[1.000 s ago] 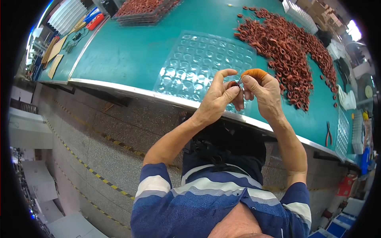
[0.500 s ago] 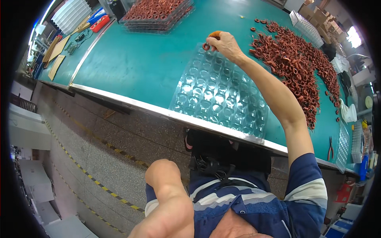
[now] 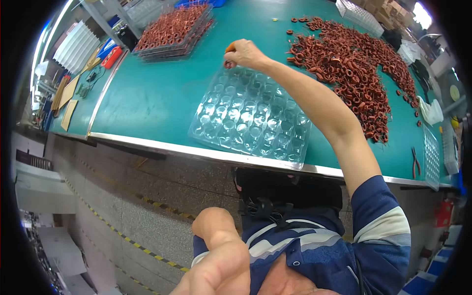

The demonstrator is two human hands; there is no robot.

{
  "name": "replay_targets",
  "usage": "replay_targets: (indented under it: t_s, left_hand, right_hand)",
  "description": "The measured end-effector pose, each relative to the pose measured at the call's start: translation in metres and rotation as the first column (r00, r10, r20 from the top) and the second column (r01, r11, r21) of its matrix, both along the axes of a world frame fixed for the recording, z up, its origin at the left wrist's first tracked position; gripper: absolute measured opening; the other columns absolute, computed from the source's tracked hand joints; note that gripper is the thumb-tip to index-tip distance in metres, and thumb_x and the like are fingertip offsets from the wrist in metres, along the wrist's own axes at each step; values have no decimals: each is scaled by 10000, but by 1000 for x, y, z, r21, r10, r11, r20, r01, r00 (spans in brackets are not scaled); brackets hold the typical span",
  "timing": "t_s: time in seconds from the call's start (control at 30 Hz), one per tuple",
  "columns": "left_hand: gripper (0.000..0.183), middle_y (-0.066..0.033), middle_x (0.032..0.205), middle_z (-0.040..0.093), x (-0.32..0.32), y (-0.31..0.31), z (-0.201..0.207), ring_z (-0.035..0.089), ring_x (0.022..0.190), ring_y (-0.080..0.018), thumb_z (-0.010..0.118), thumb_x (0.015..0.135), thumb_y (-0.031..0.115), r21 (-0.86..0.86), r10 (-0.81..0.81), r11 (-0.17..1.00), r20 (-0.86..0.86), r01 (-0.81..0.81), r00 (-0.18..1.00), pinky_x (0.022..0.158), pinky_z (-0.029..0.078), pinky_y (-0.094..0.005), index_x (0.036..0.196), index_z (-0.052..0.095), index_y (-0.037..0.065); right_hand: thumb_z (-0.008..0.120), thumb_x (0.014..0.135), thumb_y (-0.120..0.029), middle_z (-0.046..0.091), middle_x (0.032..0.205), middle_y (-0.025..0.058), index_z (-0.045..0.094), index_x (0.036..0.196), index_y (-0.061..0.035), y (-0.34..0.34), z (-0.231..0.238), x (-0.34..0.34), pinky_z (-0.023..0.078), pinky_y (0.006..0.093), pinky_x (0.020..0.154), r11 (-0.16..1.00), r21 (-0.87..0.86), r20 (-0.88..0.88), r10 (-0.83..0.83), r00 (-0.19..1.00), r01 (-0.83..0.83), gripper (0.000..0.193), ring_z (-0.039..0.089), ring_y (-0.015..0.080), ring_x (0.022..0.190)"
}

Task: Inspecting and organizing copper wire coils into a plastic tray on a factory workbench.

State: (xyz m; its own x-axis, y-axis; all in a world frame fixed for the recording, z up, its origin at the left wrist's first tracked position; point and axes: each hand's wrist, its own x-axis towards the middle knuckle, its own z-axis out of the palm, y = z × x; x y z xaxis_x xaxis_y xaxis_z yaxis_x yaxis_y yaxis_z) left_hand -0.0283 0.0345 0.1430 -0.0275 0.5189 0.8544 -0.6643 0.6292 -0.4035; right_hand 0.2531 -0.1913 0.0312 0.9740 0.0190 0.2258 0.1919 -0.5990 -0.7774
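My right hand (image 3: 246, 54) reaches across the table with an orange cover (image 3: 230, 47) on one finger. Pinched at its fingertips is a small reddish-brown ring (image 3: 228, 64), over the far left corner of a clear plastic tray (image 3: 196, 129). Rows of round pockets fill this tray, and those I can see hold no rings. My left arm (image 3: 214, 227) is bent, with its elbow toward the table and the forearm rising close to the camera; the left hand itself is out of sight.
To the right lies a big heap of reddish-brown wire-legged rings (image 3: 339, 59). Stacked clear trays (image 3: 177, 53) full of such rings stand far left. Pliers (image 3: 416, 163) and another clear tray (image 3: 431, 157) lie near the right edge. A red bin (image 3: 111, 57) sits far left.
The view has shifted, so the table and tray appear further left. My right hand stays at the tray's far left corner with the ring between its fingers.
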Motion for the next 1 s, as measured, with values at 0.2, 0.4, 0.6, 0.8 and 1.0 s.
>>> replay_targets:
  t_s: [0.2,0.4,0.6,0.8,1.0]
  left_hand:
    - [345,37,1266,442,-1,11,1,486,1009,-136,579,882,48,122,36,992,-33,-32,999,613,502,-278,1220,545,109]
    - [294,-115,1090,549,30,7,-18,558,919,-273,672,847,215,582,549,721,-149,-376,822,816,452,-438,1071,543,77]
    - [568,-154,1344,456,109,-10,-117,434,1255,-336,716,786,338,877,432,-314,474,-364,767,1053,291,-514,1271,526,113]
    - [555,-138,1329,471,92,-22,-140,427,1242,-334,656,836,412,839,486,-364,542,-405,685,1028,301,-513,1278,534,98]
    - [559,-135,1280,507,63,-53,-152,446,1213,-346,614,857,462,809,571,-371,586,-456,575,1011,312,-536,1271,546,92]
  right_hand:
    - [612,761,-173,712,753,147,705,921,56,-1,4,17,561,308,726,992,-81,81,-87,993,93,295,709,184,687]
    - [632,749,-199,693,680,152,695,914,67,-6,-7,16,555,320,700,997,-14,-66,-78,995,78,319,704,205,672]
    - [637,810,-293,696,831,181,574,1148,109,-35,23,-26,545,328,688,967,-176,135,-164,977,187,529,690,221,678]
    - [551,907,-277,686,853,119,612,1141,32,-119,70,-141,523,291,648,876,-429,273,-107,956,221,392,655,144,691]
    - [676,835,-208,656,808,126,625,1111,26,-134,66,-281,514,329,706,823,-553,-134,-242,961,130,365,638,209,755]
